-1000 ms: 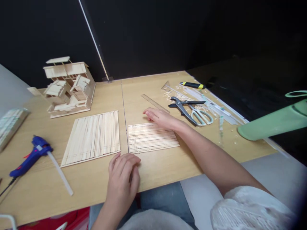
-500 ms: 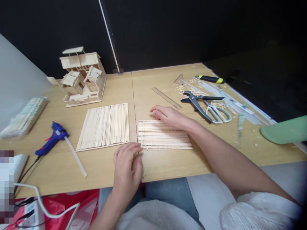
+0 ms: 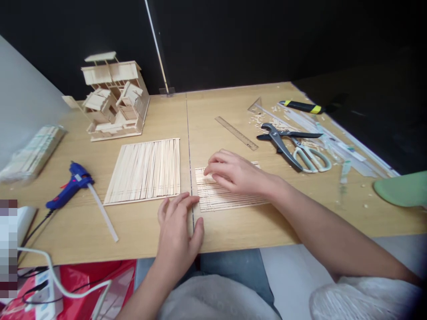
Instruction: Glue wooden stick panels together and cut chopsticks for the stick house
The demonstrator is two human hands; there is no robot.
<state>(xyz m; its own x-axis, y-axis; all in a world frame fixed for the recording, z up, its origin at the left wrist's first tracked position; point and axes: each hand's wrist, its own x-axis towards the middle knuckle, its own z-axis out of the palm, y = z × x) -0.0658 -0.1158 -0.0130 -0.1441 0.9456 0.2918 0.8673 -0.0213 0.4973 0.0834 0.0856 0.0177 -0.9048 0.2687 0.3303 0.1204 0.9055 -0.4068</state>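
A small panel of thin wooden sticks laid side by side (image 3: pixel 213 202) lies in front of me, slightly tilted on the table. My right hand (image 3: pixel 233 173) is over its upper part, fingers loosely bent and thumb apart, gripping nothing visible; whether the fingertips touch the sticks I cannot tell. My left hand (image 3: pixel 182 222) is open by the panel's left edge, its index fingertip at or against that edge. Left of the small panel lies a larger wooden stick panel (image 3: pixel 145 171), framed by sticks along its edges.
A wooden model house (image 3: pixel 115 100) stands at the back left. A blue glue gun (image 3: pixel 71 184) and bagged sticks (image 3: pixel 35 153) lie left. On the right are a ruler (image 3: pixel 236 133), pliers (image 3: pixel 280 144), scissors (image 3: pixel 312 158), a utility knife (image 3: pixel 302 107), wood scraps and a green object (image 3: pixel 402 189).
My right hand has moved from the small panel's far edge to over its surface, nearer me. The small panel has turned slightly. The camera view has shifted a little.
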